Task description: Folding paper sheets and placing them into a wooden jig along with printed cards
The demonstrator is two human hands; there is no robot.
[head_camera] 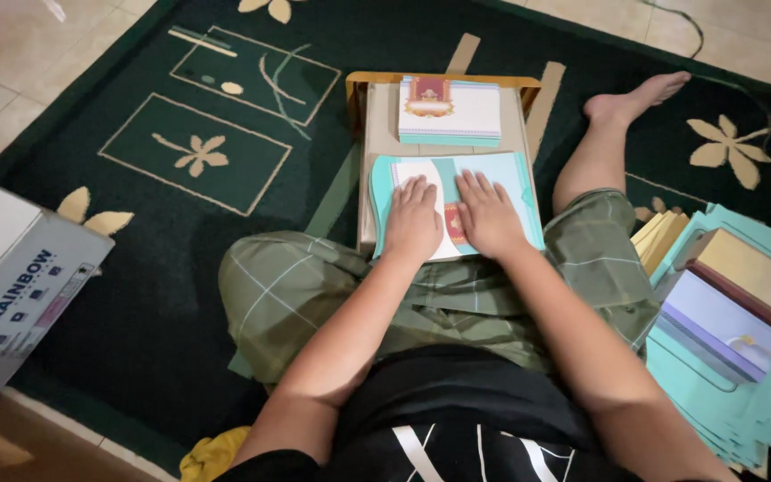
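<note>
Rug [180, 259]: dark green, with beige flower and rectangle patterns — it covers most of the floor.
Floor tiles [11, 62]: pale, showing at the upper left past the rug's edge.
Cardboard box [11, 286]: white and grey, at the left edge, partly on the rug.
Yellow cloth [211, 451]: crumpled, at the bottom beside the rug.
Loose teal sheets [742, 402]: fanned out at the right — purple, cream and maroon stacks [733, 299] lie on them.
Cable [689, 22]: dark, curling at the top right.

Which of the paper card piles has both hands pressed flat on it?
The turquoise-edged white card nearest the person's lap: the left hand and right hand lie flat on it. The neat stack of cards farther up the board lies untouched.
</note>
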